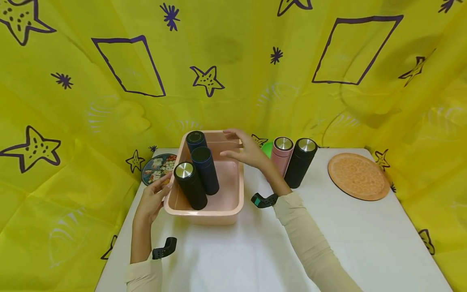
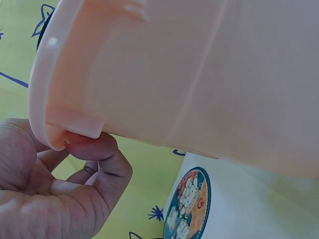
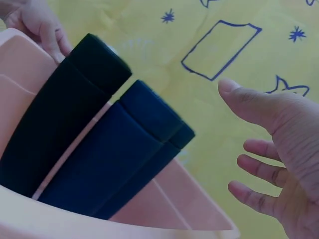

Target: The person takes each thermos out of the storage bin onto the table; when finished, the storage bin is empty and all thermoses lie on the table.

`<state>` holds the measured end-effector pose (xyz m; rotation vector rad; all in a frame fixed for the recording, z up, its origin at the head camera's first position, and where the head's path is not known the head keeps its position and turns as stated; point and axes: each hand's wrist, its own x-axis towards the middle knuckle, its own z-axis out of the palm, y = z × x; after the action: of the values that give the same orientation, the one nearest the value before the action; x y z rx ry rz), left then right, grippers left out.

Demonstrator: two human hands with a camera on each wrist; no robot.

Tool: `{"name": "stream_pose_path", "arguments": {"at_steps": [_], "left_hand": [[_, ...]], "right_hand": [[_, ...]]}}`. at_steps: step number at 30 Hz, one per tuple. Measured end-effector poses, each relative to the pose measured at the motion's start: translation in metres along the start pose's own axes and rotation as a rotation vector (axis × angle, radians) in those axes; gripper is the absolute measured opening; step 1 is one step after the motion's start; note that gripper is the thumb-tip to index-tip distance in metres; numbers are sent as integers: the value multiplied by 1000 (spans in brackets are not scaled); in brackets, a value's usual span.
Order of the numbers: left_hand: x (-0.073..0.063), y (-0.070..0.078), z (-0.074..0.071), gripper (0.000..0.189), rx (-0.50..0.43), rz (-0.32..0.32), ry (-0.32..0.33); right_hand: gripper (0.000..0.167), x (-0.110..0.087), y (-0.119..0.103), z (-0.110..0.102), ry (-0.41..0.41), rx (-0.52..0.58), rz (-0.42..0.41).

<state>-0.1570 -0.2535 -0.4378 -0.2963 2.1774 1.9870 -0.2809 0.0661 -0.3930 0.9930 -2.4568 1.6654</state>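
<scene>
A peach plastic tub [image 1: 204, 213] stands on the white table with three thermos flasks upright inside. One is a black flask [image 1: 193, 190] with a silver-topped lid. Beside it is a dark blue flask [image 1: 206, 170], and another dark flask [image 1: 196, 138] stands behind. My left hand [image 1: 150, 202] grips the tub's left rim, with fingers curled under the lip in the left wrist view. Over the tub's far right corner, my right hand [image 1: 243, 149] is spread with nothing in it. In the right wrist view its fingers [image 3: 259, 172] are apart from the flasks.
Right of the tub, a pink flask [image 1: 281, 156] and a black flask [image 1: 300, 164] stand side by side, a green round thing [image 1: 267, 149] partly behind them. A pizza-patterned disc [image 1: 358, 177] lies farther right. At left is a round patterned mat [image 1: 151, 171]. A yellow curtain [image 1: 233, 52] surrounds the table.
</scene>
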Motion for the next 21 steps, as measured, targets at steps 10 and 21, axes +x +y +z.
{"name": "stream_pose_path", "arguments": {"at_steps": [10,21], "left_hand": [[-2,0,0,53,-21,-13,9],[2,-3,0,52,-22,-7,10]], "right_hand": [[72,4,13,24,-78,26,26],[72,7,23,41,-121,22,-37]]}}
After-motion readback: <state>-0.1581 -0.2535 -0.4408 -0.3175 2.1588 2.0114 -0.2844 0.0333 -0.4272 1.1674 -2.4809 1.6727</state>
